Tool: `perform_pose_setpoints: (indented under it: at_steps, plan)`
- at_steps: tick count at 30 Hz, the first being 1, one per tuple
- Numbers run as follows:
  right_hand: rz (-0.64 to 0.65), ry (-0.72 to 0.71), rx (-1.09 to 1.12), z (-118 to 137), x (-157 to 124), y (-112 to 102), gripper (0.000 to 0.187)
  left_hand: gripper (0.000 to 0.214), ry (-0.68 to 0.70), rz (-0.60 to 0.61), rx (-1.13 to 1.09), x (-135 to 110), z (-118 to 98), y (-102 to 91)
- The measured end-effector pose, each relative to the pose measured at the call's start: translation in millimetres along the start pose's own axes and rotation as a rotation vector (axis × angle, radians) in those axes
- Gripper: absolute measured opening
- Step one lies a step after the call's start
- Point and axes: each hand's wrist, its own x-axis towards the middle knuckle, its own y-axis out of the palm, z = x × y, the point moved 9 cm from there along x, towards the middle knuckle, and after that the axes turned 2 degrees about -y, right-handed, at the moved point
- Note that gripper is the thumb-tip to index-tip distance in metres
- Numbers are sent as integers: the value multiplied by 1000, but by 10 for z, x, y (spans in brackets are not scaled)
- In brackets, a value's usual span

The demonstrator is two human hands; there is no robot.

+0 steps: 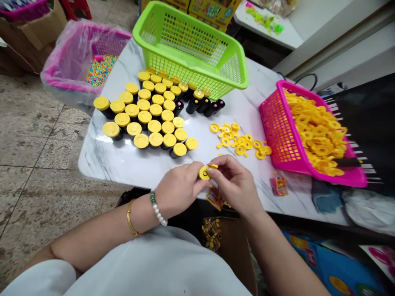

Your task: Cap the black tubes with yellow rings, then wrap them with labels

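Left hand (180, 187) curled shut round yellow-capped tube (204, 173) at near table (123, 162) edge; right hand (234, 183) fingertips pinch its cap. Dozens of finished tubes (148, 117) stand grouped; few uncapped tubes (205, 106) lie beyond; loose caps (239, 142) and full pink basket (274, 131) left.

Brightness: bright and even over the marble table (129, 160); colours look saturated.
Source: soft light from overhead; no lamp is in view.
Shadows: short and faint beneath the yellow-capped tubes (148, 119) and the green basket (191, 45).
Glare: mild sheen on the pink bin's plastic liner (77, 53).
Focus: left hand (180, 187), right hand (236, 185) and the yellow cap (204, 173) at the near edge are sharp; the far corners are softer.
Distortion: wide-angle bending curves the table's edges and tilts the floor lines at left.
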Motion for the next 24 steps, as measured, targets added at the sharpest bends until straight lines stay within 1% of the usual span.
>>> perform_pose_setpoints:
  at_steps: [3,4,6,8,9,11,13,15,16,18,20,21,22,23,24]
  plan:
    - [155,71,174,-112,86,-31,29,16,44,9,33,-14,-27,24]
    - [214,112,215,-146,124,-15,33,15,53,18,38,-18,-29,29]
    - [374,221,248,-189,182,93,37,12,63,32,44,-23,-30,32]
    - [548,316,196,-178,206,240,40,10,64,41,39,-16,-29,30]
    - [607,332,144,-149,222,293,41,9,55,41,40,-6,-23,25]
    - [652,318,36,-77,269,346,41,9,20,44,58,21,-2,23]
    - [661,316,-8,-36,269,371,41,11,-17,48,80,44,21,25]
    - [673,392,22,-69,174,397,47,12,-40,52,101,41,40,37]
    - [659,435,43,-99,117,400,50,13,-48,41,108,25,51,37]
    - [585,484,68,-154,33,393,54,22,-55,-25,101,-33,77,11]
    - [471,473,89,-181,15,399,50,39,-36,-158,21,-125,97,-62]
    - [405,451,101,-181,33,409,48,36,-8,-221,-28,-178,97,-96]
    - [341,423,110,-172,64,426,45,25,30,-266,-48,-228,86,-118]
    - [285,391,114,-152,108,446,43,13,90,-272,-33,-265,44,-113]
    - [237,354,106,-122,164,465,41,3,157,-245,11,-291,-14,-82]
